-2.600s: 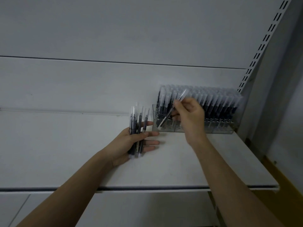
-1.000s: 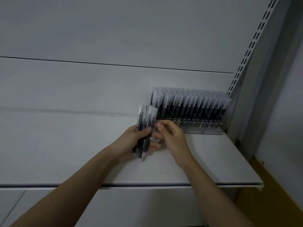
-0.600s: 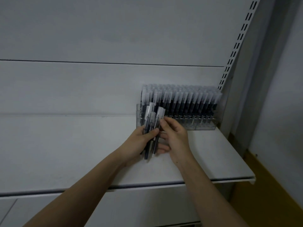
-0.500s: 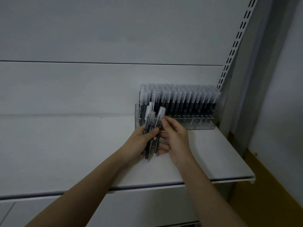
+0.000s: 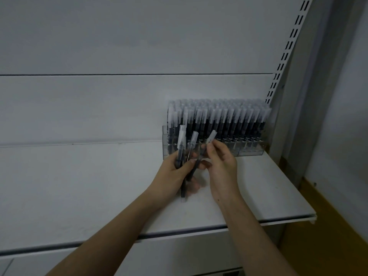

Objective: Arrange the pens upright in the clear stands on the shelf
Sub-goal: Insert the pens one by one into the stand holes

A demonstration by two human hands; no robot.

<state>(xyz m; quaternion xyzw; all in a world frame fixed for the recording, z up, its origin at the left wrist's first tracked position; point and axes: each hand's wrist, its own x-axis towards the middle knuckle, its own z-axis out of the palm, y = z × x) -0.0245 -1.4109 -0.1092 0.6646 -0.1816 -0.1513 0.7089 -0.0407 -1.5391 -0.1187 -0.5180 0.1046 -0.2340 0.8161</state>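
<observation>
My left hand [image 5: 172,174] grips a small bundle of dark pens with frosted clear caps [image 5: 182,144], held roughly upright over the shelf. My right hand [image 5: 221,162] pinches one pen [image 5: 211,137] from that bundle near its cap, tilting it to the right. Behind both hands a clear stand [image 5: 249,151] sits at the back right of the shelf, packed with rows of upright pens [image 5: 229,120].
The white shelf board [image 5: 79,186] stretches left of the hands, with its front edge [image 5: 179,233] below my forearms. A slotted upright rail [image 5: 286,52] and grey wall panel bound the right side. Yellowish floor shows at the lower right.
Earlier my right hand set a pen in the stand, then came back to the bundle. Over the last half second it has drawn one pen away to the right.
</observation>
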